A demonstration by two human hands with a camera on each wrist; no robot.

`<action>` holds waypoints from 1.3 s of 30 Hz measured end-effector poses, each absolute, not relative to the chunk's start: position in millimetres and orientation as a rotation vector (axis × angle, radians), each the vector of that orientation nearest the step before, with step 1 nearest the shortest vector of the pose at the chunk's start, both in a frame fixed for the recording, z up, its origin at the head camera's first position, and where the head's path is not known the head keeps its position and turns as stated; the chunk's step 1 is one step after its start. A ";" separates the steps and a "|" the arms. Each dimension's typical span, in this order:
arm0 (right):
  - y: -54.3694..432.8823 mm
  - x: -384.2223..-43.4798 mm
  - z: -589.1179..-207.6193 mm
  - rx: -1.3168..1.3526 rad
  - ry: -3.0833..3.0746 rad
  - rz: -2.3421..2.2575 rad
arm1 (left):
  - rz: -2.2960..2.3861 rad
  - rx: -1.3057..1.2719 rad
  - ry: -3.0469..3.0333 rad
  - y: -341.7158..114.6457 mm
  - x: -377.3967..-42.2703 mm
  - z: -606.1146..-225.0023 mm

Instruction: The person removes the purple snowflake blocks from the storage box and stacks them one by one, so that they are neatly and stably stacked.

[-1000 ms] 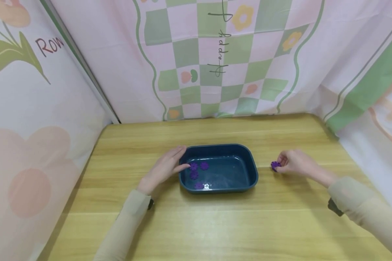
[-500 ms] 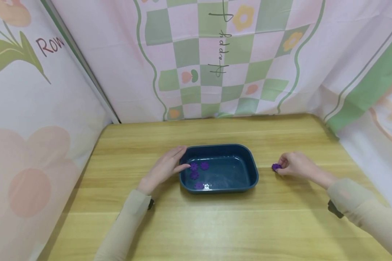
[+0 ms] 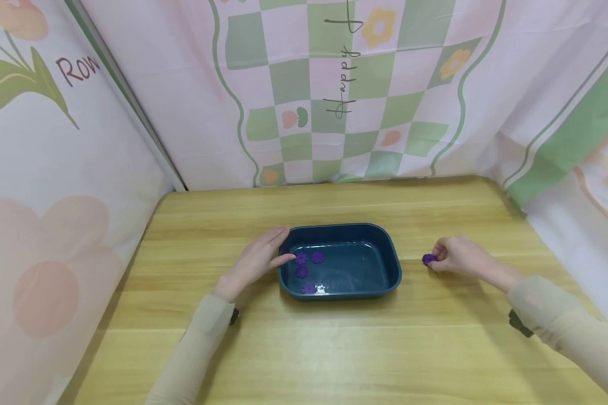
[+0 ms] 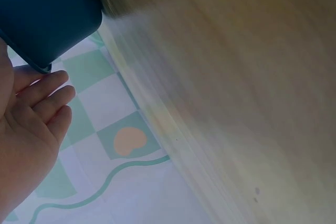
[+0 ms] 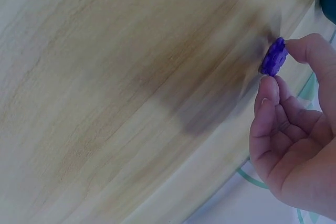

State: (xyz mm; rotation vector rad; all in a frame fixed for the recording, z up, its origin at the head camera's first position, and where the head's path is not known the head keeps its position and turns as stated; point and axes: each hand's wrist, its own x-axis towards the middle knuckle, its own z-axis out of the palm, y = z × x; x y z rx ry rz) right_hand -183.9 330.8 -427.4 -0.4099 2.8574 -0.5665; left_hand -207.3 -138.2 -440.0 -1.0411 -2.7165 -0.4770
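A dark blue rectangular tub stands on the table. Inside, towards its left end, lie several purple flower-shaped discs. At the tub's left rim rests my left hand, its thumb reaching over the edge and its fingers at the far left corner. The left wrist view shows those fingers loosely extended by the rim. To the right of the tub, my right hand pinches another purple flower-shaped disc between thumb and fingertips. That disc is tilted on edge at the tabletop; whether it touches the wood I cannot tell.
The wooden table runs back to a patterned curtain. More printed cloth hangs along the left side, and a further curtain borders the right.
The disc in my right hand has tipped from facing the camera to a flatter view, shifting very slightly right. My left hand, the tub and the discs inside stay put.
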 end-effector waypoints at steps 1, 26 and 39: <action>330.7 -183.7 -427.1 -0.412 2.858 -0.561 | -0.477 -1.040 -2.720 -138.2 -207.2 -439.8; 329.8 -182.2 -425.4 -0.426 2.899 -0.502 | -0.471 -1.043 -2.716 -138.3 -207.0 -437.9; 332.3 -184.1 -427.1 -0.428 2.919 -0.488 | -0.469 -1.040 -2.732 -138.5 -206.9 -438.5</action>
